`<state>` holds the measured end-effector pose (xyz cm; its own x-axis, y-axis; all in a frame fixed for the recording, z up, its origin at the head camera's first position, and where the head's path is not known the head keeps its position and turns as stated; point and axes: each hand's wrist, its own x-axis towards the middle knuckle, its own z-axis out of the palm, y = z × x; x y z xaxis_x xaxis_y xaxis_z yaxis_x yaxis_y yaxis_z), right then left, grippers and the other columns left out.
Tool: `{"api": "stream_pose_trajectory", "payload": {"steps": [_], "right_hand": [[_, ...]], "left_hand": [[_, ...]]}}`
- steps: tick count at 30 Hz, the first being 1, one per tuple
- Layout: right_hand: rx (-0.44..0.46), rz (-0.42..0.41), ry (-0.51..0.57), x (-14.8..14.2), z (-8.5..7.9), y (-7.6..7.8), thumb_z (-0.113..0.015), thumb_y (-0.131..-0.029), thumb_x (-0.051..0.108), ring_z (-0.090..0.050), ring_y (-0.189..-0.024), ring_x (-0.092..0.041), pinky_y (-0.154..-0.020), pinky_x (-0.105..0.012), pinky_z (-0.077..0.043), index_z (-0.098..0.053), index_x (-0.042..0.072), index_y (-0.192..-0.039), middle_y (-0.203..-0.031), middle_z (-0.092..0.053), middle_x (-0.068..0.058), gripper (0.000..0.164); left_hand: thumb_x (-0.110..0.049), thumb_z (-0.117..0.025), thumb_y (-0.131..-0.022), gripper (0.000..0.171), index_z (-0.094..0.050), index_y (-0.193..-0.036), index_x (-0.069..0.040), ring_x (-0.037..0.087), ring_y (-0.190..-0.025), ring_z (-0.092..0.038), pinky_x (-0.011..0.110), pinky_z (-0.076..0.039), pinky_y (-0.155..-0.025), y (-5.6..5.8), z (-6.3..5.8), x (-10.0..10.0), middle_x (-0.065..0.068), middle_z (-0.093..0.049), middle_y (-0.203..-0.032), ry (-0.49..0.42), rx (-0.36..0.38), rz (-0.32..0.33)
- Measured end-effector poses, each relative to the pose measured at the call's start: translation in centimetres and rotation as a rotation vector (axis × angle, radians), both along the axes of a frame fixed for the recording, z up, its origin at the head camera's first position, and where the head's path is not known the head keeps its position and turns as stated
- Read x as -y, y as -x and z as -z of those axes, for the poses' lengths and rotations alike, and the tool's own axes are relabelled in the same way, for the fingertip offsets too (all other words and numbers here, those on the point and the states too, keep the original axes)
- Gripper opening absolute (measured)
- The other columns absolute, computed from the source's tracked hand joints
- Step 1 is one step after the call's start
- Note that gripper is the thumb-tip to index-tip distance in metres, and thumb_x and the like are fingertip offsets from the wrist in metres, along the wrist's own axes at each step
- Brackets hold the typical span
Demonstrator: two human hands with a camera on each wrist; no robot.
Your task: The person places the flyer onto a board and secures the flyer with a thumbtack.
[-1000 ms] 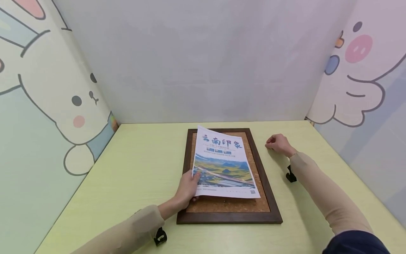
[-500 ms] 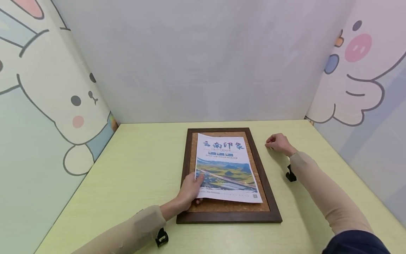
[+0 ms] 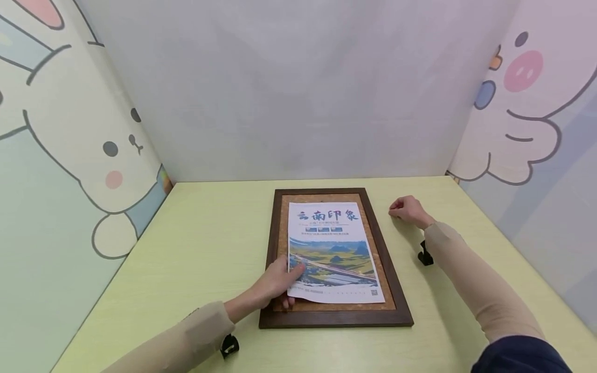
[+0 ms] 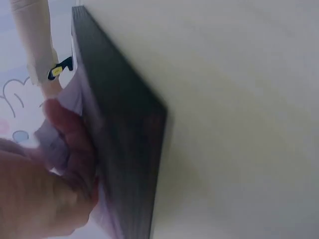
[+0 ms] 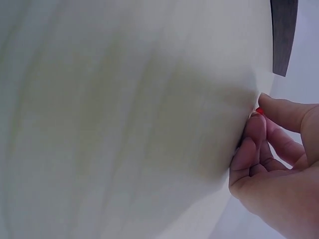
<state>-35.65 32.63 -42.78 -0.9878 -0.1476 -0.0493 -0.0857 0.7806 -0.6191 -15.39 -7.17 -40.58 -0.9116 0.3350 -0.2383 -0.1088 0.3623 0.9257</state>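
A printed paper poster (image 3: pixel 333 248) with blue lettering and a landscape lies over the cork board (image 3: pixel 389 300) in the head view. My left hand (image 3: pixel 275 282) pinches its lower left edge, thumb on top and fingers underneath. In the left wrist view that hand (image 4: pixel 55 174) is beside the dark frame (image 4: pixel 117 109), with the poster largely hidden. To the right of the board, my right hand (image 3: pixel 409 211) rests at the tabletop. Its fingertips pinch a small red object (image 5: pixel 259 111), seen in the right wrist view; the fingers cover most of it.
The board's dark wooden frame (image 3: pixel 336 319) lies flat on the pale yellow-green table (image 3: pixel 210 233). A plain grey wall (image 3: pixel 303 103) rises behind the table, and cartoon-printed panels (image 3: pixel 527 103) flank it. Black straps (image 3: pixel 425 254) show at the wrists.
The poster has come down flatter and nearer to me over the cork, its top edge now level. My left hand moved slightly with it; my right hand stayed in place.
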Motion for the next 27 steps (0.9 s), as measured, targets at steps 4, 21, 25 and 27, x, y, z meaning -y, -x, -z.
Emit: {"api": "stream_pose_trajectory", "payload": {"steps": [4, 21, 25, 27], "right_hand": [[0.026, 0.009, 0.027, 0.4, -0.3, 0.2, -0.061, -0.093, 0.016, -0.056, -0.073, -0.018, -0.063, -0.025, -0.045, -0.063, -0.006, -0.105, -0.091, -0.065, -0.015, 0.025], [0.052, 0.0, 0.283, 5.5, -3.3, 4.4, -0.056, -0.098, 0.015, -0.062, -0.081, -0.025, -0.075, -0.037, -0.054, -0.059, -0.01, -0.113, -0.107, -0.063, -0.026, 0.029], [0.051, -0.003, 0.31, 7.2, -3.4, 5.2, -0.058, -0.097, 0.014, -0.061, -0.078, -0.025, -0.072, -0.036, -0.053, -0.061, -0.01, -0.111, -0.103, -0.064, -0.026, 0.029], [0.055, -0.006, 0.313, 8.0, -3.4, 5.5, -0.058, -0.096, 0.013, -0.06, -0.075, -0.023, -0.069, -0.034, -0.052, -0.061, -0.01, -0.111, -0.099, -0.065, -0.025, 0.028]], "left_hand": [[-0.028, -0.057, -0.097, 0.031, -0.05, -0.104, 0.001, 0.008, -0.036, -0.044, 0.022, -0.036, -0.033, 0.6, -0.8, 1.3, 0.003, -0.053, -0.054, 0.236, -0.092, 0.019], [-0.043, -0.074, -0.083, 0.053, -0.058, -0.123, -0.012, 0.032, -0.127, -0.037, 0.052, -0.033, -0.098, 2.3, -0.2, 1.9, 0.016, -0.045, -0.139, 0.678, -0.589, 0.327], [-0.049, -0.071, -0.083, 0.065, -0.052, -0.135, -0.014, 0.037, -0.142, -0.026, 0.061, -0.027, -0.107, 2.4, -0.1, 2.2, 0.018, -0.034, -0.152, 0.666, -0.56, 0.413], [-0.05, -0.07, -0.084, 0.069, -0.049, -0.139, -0.014, 0.038, -0.145, -0.022, 0.063, -0.024, -0.109, 2.4, 0.0, 2.3, 0.018, -0.03, -0.155, 0.664, -0.552, 0.445]]}}
